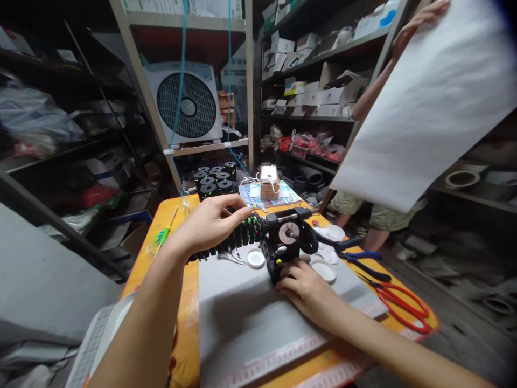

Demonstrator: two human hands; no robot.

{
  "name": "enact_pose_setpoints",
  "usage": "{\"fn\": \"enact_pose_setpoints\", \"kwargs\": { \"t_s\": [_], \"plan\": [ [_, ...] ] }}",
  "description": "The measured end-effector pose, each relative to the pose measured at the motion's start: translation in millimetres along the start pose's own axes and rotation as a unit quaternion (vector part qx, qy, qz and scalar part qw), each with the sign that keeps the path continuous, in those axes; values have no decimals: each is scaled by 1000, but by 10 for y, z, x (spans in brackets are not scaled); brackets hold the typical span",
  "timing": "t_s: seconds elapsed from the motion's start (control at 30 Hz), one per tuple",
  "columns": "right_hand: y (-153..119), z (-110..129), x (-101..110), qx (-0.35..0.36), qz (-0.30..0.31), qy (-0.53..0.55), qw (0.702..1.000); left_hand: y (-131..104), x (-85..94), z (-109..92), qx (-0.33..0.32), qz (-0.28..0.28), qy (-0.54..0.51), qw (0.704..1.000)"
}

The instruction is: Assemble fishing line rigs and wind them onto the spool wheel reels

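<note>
A black device (278, 248) with a round dial stands on the grey board. From its left side runs a black ribbed roll (246, 230) with green and red specks. My left hand (210, 223) is over this roll, thumb and forefinger closed together near its top; anything between them is too small to see. My right hand (309, 291) rests low on the board, its fingers bent round the lower front of the device. The fingertips are partly hidden. Small white round lids (256, 258) lie behind the hands.
Black-handled pliers (363, 257) and red-handled scissors (404, 307) lie along the right of the orange table (186, 318). Speckled black rolls (216, 180) and a small box (269, 183) stand at the back. Another person's hand (420, 24) holds a large white sheet (432, 102).
</note>
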State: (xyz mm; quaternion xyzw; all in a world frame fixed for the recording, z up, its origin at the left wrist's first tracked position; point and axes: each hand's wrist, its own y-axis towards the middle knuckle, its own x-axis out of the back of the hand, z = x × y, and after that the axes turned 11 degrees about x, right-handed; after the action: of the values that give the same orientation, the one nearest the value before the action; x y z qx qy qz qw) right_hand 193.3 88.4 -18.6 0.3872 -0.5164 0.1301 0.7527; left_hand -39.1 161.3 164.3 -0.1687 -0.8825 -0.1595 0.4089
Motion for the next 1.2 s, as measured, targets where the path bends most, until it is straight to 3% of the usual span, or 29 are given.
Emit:
{"fn": "enact_pose_setpoints", "kwargs": {
  "t_s": [0.27,0.4,0.53,0.8,1.03,1.2],
  "plan": [
    [-18,50,63,-55,23,37,998,-2,2,-13,10,0,16,1000],
    [20,108,115,-43,31,53,997,1,3,-14,5,-12,15,1000],
    [51,184,156,-13,11,78,997,17,3,10,-40,-10,18,999],
    [111,338,370,31,-111,125,985,44,5,35,-56,8,31,998],
    [625,240,806,32,-309,126,942,48,8,57,-58,6,34,998],
    [877,250,894,41,-344,123,930,52,10,58,-55,8,32,998]
  ]
}}
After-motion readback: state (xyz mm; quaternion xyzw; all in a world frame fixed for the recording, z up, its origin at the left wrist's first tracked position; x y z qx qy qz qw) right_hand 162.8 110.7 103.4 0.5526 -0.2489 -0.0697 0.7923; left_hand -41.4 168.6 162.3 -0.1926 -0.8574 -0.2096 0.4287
